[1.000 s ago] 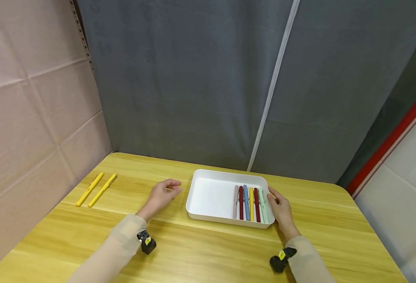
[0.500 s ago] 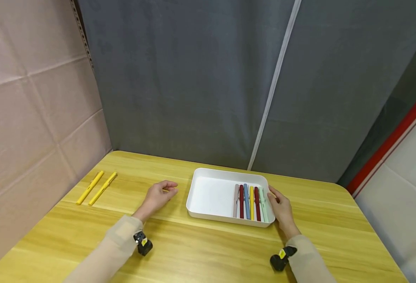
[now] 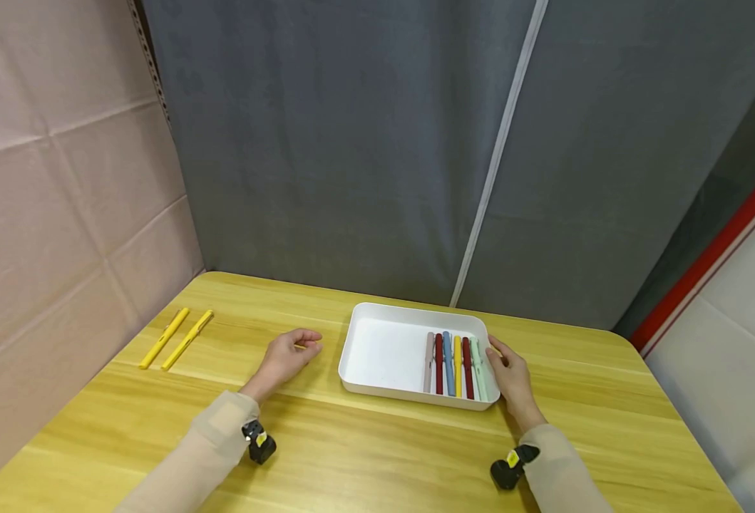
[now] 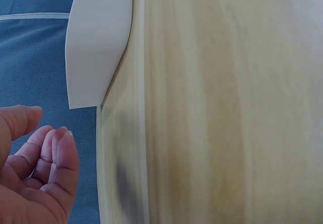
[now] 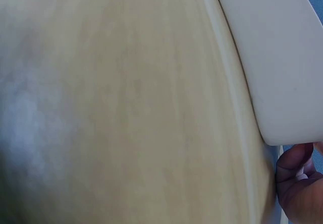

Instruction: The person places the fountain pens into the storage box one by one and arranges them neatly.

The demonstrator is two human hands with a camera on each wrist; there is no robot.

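A white rectangular tray point(image 3: 377, 392) sits on the wooden table. Several capped pens lie side by side in its right half: a greyish-pink pen point(image 3: 428, 363), two dark red pens point(image 3: 439, 363), a blue pen point(image 3: 449, 363), a yellow pen point(image 3: 458, 367) and a mint green pen point(image 3: 478, 370). My right hand point(image 3: 510, 377) rests at the tray's right end, fingertips right at its outer wall. To the left of the tray, my left hand point(image 3: 285, 360) hovers with loosely bent fingers and nothing between them; the left wrist view shows its fingertips point(image 4: 64, 148) apart from the tray wall.
Two more yellow pens point(image 3: 187, 340) lie slanted and nearly parallel on the table point(image 3: 351, 456) at the far left. A grey curtain point(image 3: 351, 157) hangs behind the back edge. Pale walls flank both sides, and a black camera is strapped to each wrist.
My left hand has drawn slightly left, away from the tray. My right hand stays at the tray's right end, and the pens keep their places.
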